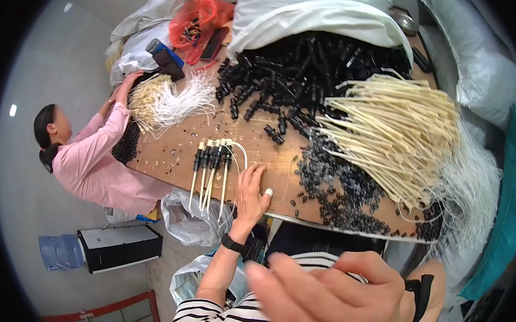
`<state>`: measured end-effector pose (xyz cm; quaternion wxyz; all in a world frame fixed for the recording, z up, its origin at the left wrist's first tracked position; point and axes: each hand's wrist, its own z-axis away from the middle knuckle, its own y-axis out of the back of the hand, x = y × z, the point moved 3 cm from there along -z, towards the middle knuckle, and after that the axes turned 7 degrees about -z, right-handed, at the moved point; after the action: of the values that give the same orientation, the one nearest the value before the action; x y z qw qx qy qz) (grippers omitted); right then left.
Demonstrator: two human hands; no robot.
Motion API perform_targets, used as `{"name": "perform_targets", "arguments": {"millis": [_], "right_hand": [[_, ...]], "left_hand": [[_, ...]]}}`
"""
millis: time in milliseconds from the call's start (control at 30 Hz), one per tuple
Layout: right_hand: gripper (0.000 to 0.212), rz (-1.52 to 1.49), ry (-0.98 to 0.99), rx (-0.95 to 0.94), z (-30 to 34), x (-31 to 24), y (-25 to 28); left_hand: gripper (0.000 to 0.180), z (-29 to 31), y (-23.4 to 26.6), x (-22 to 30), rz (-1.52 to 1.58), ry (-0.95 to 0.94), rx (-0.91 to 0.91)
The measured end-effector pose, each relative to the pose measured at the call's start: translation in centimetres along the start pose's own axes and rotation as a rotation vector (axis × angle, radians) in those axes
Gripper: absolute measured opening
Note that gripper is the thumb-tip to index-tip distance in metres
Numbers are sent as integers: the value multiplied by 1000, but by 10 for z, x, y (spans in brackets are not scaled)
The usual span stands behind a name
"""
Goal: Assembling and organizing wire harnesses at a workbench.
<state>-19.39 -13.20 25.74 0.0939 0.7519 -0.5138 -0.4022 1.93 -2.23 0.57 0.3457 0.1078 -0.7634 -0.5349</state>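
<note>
My left hand (251, 189) lies at the table's front edge, fingers stretched out on the wood, with a white wrapping on the thumb tip. Beside it, several black connectors with cream tubes (213, 159) lie in a row, their tubes hanging past the edge. A thin white wire (242, 149) arcs from this row towards my left fingers. Close to the camera, my right hand (333, 291) is raised over my lap with bent fingers; blur hides whether anything is between them. Small dark loose pieces (343, 188) and a large bundle of cream tubes (397, 132) lie to the right.
Black connectors (308, 65) spill from a white sack (333, 14) at the back. A co-worker in pink (97, 160) reaches to another tube bundle (151, 99) at left. Plastic bags (195, 218) hang below the front edge. Sacks (481, 55) crowd the right side.
</note>
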Motion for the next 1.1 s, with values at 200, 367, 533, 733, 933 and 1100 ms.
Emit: {"name": "perform_targets", "arguments": {"millis": [200, 367, 533, 733, 933, 1100], "right_hand": [[47, -1528, -542, -66, -29, 26, 8], [29, -1662, -435, 53, -20, 21, 29], [17, -1843, -282, 153, -1, 29, 55], [21, -2202, -27, -330, 11, 32, 75], [25, -750, -377, -357, 58, 97, 8], [9, 133, -420, -160, 94, 189, -27]], "left_hand": [[59, -9, 7, -5, -22, 23, -15], [59, -11, 14, 18, 10, -25, 7], [59, -13, 11, 24, 12, -45, 12], [56, -61, -7, 22, 95, -130, 33], [32, -101, -31, -2, 40, -42, 31], [15, -96, -42, 2, 201, -59, -49]]}}
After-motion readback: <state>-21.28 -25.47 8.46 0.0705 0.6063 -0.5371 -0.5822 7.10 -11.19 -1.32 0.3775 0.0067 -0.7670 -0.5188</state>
